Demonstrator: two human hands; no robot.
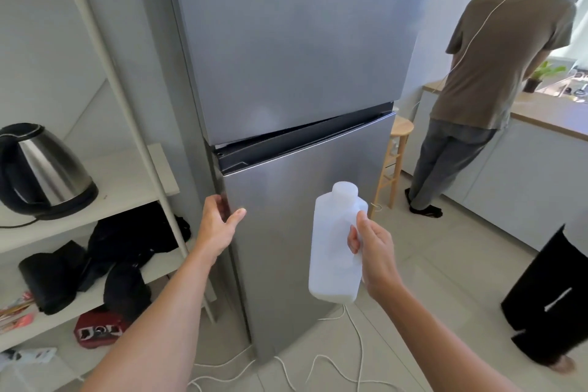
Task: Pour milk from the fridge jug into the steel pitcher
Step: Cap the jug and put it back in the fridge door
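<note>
A white plastic milk jug (331, 245) with its cap on hangs upright in front of the grey fridge's lower door (286, 232). My right hand (375, 254) grips the jug by its handle on the right side. My left hand (219, 223) rests on the left edge of the lower door, fingers curled around the edge and thumb flat on the front. Both fridge doors look shut. The steel pitcher is not in view.
White shelving (121, 188) on the left holds a steel kettle (44, 172) and dark bags. White cables (318, 369) trail over the tiled floor. A person (483, 79) stands at the counter (553, 118) at right, beside a wooden stool (394, 162); another person's legs (553, 305) are at far right.
</note>
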